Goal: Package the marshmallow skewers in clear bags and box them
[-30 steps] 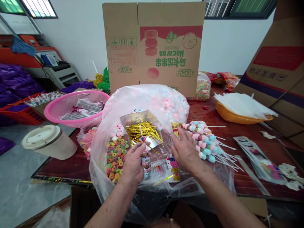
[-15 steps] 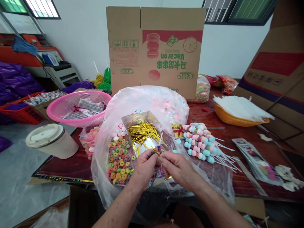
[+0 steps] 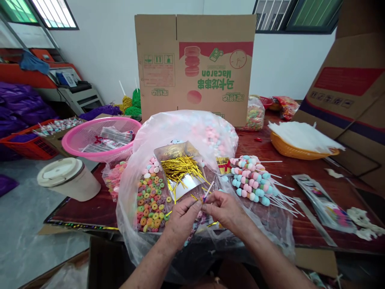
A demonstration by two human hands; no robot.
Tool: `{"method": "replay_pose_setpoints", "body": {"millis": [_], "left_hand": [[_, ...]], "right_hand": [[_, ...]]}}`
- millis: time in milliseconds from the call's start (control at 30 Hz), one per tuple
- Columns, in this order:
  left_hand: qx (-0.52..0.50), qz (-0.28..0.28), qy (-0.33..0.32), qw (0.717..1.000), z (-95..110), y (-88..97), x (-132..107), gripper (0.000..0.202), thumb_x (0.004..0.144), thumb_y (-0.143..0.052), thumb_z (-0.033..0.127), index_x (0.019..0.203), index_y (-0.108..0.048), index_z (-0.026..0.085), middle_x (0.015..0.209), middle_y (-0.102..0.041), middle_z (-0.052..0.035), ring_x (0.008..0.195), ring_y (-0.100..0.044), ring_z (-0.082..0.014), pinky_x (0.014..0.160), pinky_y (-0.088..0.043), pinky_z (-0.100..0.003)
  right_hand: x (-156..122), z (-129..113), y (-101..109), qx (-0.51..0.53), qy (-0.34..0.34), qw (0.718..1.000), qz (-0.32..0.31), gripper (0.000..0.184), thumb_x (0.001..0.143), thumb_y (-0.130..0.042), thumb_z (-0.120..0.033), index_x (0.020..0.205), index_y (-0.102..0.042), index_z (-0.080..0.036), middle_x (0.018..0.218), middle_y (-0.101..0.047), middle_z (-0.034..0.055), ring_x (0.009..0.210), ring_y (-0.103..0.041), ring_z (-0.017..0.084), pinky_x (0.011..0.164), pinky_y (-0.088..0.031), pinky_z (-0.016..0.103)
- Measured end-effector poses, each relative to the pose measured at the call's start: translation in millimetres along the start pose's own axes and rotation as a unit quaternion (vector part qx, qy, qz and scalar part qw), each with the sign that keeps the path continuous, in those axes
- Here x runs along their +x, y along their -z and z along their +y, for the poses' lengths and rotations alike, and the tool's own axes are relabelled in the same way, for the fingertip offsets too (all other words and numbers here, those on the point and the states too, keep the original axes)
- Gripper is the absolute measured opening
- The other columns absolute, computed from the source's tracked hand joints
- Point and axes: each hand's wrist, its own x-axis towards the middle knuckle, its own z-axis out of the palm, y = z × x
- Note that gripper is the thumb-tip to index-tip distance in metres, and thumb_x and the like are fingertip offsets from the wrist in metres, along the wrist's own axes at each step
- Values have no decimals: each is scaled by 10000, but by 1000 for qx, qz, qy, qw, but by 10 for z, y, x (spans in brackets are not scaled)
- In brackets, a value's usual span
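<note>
A candy skewer in a clear printed bag is held low between my hands, its white stick (image 3: 209,187) poking up past my fingers. My left hand (image 3: 184,218) is closed round the gathered bag. A gold twist tie (image 3: 194,197) shows one end by the left fingertips. My right hand (image 3: 225,212) pinches at the bag's neck against the left thumb; its fingertips partly hide the tie. Just beyond lies an opened pack of gold twist ties (image 3: 182,166). Ring-shaped candies (image 3: 152,204) spread to the left, and finished-looking marshmallow skewers (image 3: 251,180) are piled on the right.
A large clear plastic bag (image 3: 128,218) lies under the work. At left stand a lidded cup (image 3: 76,182) and a pink basket (image 3: 70,138). A macaron carton (image 3: 162,104) rises behind. Rightward are an orange basket (image 3: 285,150), flat printed bags (image 3: 326,208) and a ruler (image 3: 315,222).
Both hands have moved slightly down. The right fingers have curled in closer to the left thumb at the bag's neck, and the white stick leans further right.
</note>
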Motion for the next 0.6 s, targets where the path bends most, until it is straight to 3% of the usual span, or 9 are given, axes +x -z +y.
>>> {"method": "replay_pose_setpoints", "body": {"millis": [67,167,233,300,400,467,533,600], "left_hand": [[-48,-58,38,996,3,5,10,315,638,-721,438,635,-594,150,482,-502,48,317,-349,-34,318,-261,-162],[-149,-162,99,970,32,16,16,330,542,-807,363,638,-594,129,482,-532,24,384,-469,-67,398,-402,-187],[-184,-211,117,953,59,17,11,349,524,-827,312,723,-607,127,531,-574,4,436,-525,-94,435,-453,-214],[-198,-219,104,950,85,10,2,415,545,-822,273,871,-597,149,623,-613,-3,466,-553,-106,428,-459,-217],[-208,-155,58,964,110,-20,-12,489,591,-800,253,993,-529,193,699,-616,21,439,-534,-82,409,-437,-199],[-208,-88,19,974,101,-61,-19,474,608,-792,257,976,-500,195,655,-585,50,412,-496,-54,415,-418,-178],[-195,-24,-20,980,65,-121,-19,462,608,-792,272,941,-481,200,611,-549,77,417,-482,-45,423,-401,-160],[-159,17,-58,985,15,-187,-9,439,620,-781,319,908,-470,206,628,-546,78,455,-496,-50,437,-399,-153]], "right_hand": [[-88,-26,41,-32,69,997,3,232,759,-598,-395,707,-575,-171,481,-444,-65,425,-374,71,395,-280,180],[-193,-96,142,-83,182,978,-63,214,840,-538,-338,765,-644,-168,592,-528,-30,504,-458,77,469,-362,179],[-208,-122,193,-64,210,968,-120,210,850,-535,-343,864,-662,-176,619,-569,-24,495,-483,78,477,-391,182],[-189,-110,193,-32,190,971,-142,224,838,-552,-369,849,-658,-171,601,-587,-21,466,-483,78,448,-387,183],[-159,-30,86,-18,145,988,-44,266,815,-570,-393,675,-583,-167,519,-547,-35,409,-439,73,380,-330,179],[-159,33,-10,-73,179,979,61,271,843,-529,-357,641,-537,-176,512,-530,-33,423,-445,83,389,-329,191],[-167,71,-70,-179,275,932,156,230,880,-460,-274,693,-551,-176,571,-567,-4,499,-502,110,460,-375,217],[-176,65,-71,-281,369,856,231,205,889,-409,-188,757,-565,-172,620,-594,22,570,-539,138,534,-403,247]]}}
